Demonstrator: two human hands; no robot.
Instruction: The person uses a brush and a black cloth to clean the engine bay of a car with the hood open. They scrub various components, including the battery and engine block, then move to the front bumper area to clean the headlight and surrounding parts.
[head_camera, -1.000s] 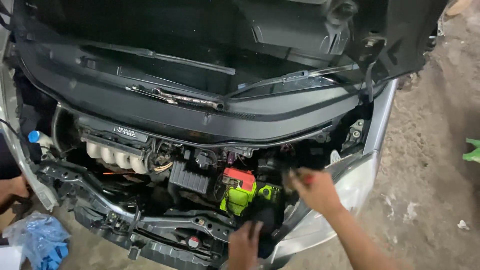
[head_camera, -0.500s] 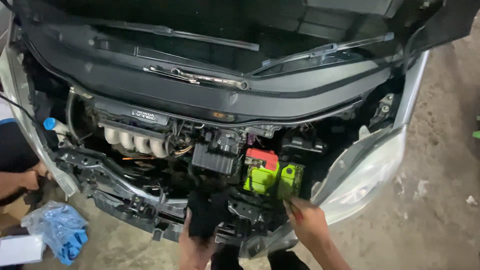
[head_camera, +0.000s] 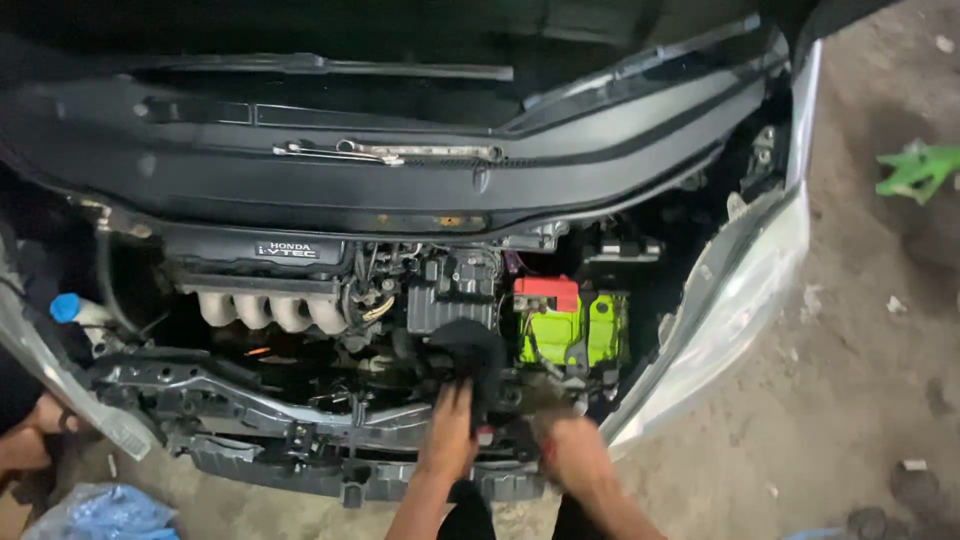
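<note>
An open car engine bay (head_camera: 300, 260) fills the view, with its front bumper removed. My left hand (head_camera: 447, 432) reaches in at the front centre and grips a black, rounded part (head_camera: 466, 348) in front of the engine. My right hand (head_camera: 572, 440) is beside it, low on the front crossmember (head_camera: 260, 400), just below the bright green battery (head_camera: 570, 330) with its red terminal cover (head_camera: 546, 292). The right hand is blurred, and I cannot tell whether its fingers hold anything.
Two wrenches (head_camera: 390, 152) lie on the black cowl under the wipers. Another person's hand (head_camera: 30, 440) rests at the left fender. A blue plastic bag (head_camera: 100, 510) lies on the floor at the lower left, and a green object (head_camera: 915, 170) at the right. The headlight (head_camera: 720, 310) flanks the battery.
The view has shifted so the engine bay sits higher and closer. My right hand dropped from beside the battery to the front crossmember. My left hand and the black part moved towards the centre.
</note>
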